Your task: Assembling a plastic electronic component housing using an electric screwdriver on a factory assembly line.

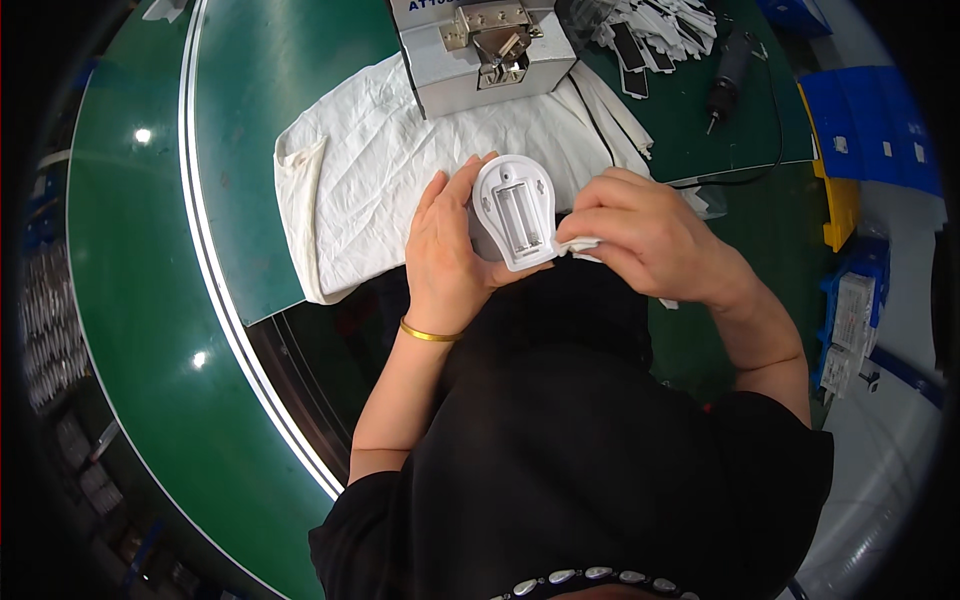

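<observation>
My left hand (447, 250) grips a small white plastic device shell (514, 212) from its left side, its open battery compartment facing up. My right hand (645, 235) presses a small white piece (580, 245) against the shell's lower right edge, fingers closed on it. Both hands are held just above the near edge of a crumpled white cloth (360, 190) spread on the green table (240, 90). A gold bangle (428, 333) circles my left wrist.
A grey metal box machine (480, 50) with a clamp stands behind the cloth. White and black strips (655, 35) lie at the back right beside an electric screwdriver (728, 72) with a cable. Blue bins (870, 130) sit on the right. A green conveyor (130, 300) curves at the left.
</observation>
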A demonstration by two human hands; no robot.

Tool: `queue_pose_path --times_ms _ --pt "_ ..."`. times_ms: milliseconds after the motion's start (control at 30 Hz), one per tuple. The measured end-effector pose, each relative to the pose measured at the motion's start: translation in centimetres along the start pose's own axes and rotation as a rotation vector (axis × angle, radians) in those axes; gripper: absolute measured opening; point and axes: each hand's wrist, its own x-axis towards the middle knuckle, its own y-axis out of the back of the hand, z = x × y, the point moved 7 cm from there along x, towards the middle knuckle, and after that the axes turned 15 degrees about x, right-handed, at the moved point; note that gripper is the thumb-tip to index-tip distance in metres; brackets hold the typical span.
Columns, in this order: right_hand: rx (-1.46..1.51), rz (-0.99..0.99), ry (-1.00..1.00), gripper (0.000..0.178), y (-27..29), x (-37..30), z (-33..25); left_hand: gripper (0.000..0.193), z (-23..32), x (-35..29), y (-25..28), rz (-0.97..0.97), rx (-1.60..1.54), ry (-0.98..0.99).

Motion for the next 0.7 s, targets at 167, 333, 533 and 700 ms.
queue_pose_path --times_ms 167,333,533,700 --pt "-0.172 -0.071 0.071 0.023 -0.8 1.1 -1.2 0.093 -0.1 -0.1 -0.1 0.019 -0.021 -0.001" --pt "-0.382 -0.292 0.134 0.008 -2.4 3.0 -2.7 0.091 -0.2 -0.2 0.0 0.027 -0.007 0.007" --pt "-0.466 -0.366 0.148 0.009 -3.6 4.0 -3.3 0.091 0.0 0.0 0.1 0.051 0.008 -0.024" --pt "-0.409 -0.048 0.215 0.018 -1.0 3.9 -1.8 0.092 0.0 0.0 0.3 -0.027 -0.025 0.010"
